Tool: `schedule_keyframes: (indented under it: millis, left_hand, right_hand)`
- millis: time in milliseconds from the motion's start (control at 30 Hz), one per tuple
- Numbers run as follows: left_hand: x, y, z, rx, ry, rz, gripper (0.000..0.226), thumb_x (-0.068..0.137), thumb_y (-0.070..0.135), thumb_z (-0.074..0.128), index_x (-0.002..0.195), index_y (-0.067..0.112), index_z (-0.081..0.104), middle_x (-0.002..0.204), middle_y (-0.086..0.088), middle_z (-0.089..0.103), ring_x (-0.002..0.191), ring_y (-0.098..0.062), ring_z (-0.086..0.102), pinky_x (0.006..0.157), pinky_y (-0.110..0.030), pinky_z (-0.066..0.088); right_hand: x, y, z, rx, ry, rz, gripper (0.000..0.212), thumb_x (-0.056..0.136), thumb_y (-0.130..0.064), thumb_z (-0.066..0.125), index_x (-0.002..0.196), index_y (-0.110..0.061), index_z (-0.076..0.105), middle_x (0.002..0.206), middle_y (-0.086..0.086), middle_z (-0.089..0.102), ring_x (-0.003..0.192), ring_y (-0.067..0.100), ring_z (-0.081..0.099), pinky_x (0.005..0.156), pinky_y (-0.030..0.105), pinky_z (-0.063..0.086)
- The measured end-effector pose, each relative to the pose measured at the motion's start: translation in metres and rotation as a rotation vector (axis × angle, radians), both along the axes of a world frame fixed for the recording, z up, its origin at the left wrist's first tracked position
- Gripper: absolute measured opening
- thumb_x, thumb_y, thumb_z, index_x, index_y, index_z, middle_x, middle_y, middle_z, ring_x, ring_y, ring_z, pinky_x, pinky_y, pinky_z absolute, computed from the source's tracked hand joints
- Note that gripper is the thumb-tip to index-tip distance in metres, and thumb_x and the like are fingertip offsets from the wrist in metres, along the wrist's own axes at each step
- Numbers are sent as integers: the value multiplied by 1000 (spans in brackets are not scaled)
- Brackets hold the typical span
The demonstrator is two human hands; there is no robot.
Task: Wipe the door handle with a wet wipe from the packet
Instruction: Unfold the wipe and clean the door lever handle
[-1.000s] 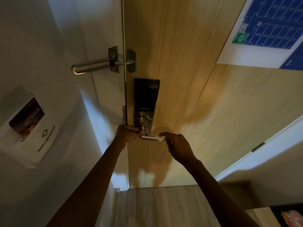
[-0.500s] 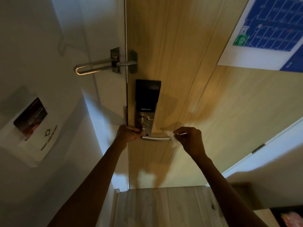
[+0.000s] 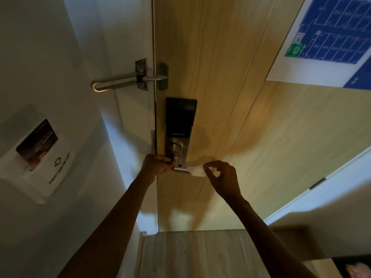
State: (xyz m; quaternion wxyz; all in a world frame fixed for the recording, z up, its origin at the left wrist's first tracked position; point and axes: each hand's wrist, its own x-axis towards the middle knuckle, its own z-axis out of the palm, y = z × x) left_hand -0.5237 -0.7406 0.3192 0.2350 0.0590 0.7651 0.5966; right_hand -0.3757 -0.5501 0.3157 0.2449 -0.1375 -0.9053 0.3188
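Here, the right hand (image 3: 224, 178) pinches a wet wipe (image 3: 197, 171) on the door handle (image 3: 180, 169).
The left hand (image 3: 157, 164) seems closed at the handle's left end.

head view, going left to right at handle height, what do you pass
card holder → left hand → door handle → wet wipe → right hand → door stop

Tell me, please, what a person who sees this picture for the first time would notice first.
The eye goes first to the two hands at the centre: the right hand presses a white wet wipe onto the door handle, and the left hand is at the door edge beside it. Next comes the black smart lock just above, then the blue floor plan on the wooden door, upper right.
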Motion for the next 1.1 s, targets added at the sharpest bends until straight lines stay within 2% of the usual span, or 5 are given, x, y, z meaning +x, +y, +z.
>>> schedule_keyframes:
  millis: [200,500,767,933,1100]
  left_hand:
    - [5,0,7,44,-29,10,9,75,3,76,83,3,72,85,-12,73,98,-35,70,93,-47,54]
    - [2,-3,9,-24,-93,-19,33,74,12,78,104,1,69,53,19,68,60,-2,68,72,-21,58]
    - [1,-1,13,39,-137,-52,6,79,-2,70,76,3,68,69,2,72,77,-17,70,77,-25,58]
    - [-10,-4,16,-6,-150,-93,28,71,7,79,95,-3,69,96,-14,74,91,-24,72,86,-35,58]
    - [-17,-2,19,-9,-204,-110,22,73,5,77,92,1,69,85,-9,73,65,-9,72,75,-25,60]
  right_hand:
    - [-5,-5,8,107,-149,79,23,84,-32,72,103,-19,73,102,-3,73,89,10,65,77,23,49]
    - [-23,-31,17,293,-219,190,23,89,-24,66,111,-20,71,108,2,72,100,18,62,84,29,44]
    - [-16,-10,13,436,-193,200,17,87,-25,69,103,-25,72,95,-4,76,83,11,69,89,34,47]
    - [-34,-49,0,549,-208,247,20,85,-17,70,105,-18,70,95,5,74,86,20,69,90,39,47]
    - [-32,-44,0,475,-151,214,29,94,-35,55,117,-22,65,98,3,71,93,20,62,87,37,42]
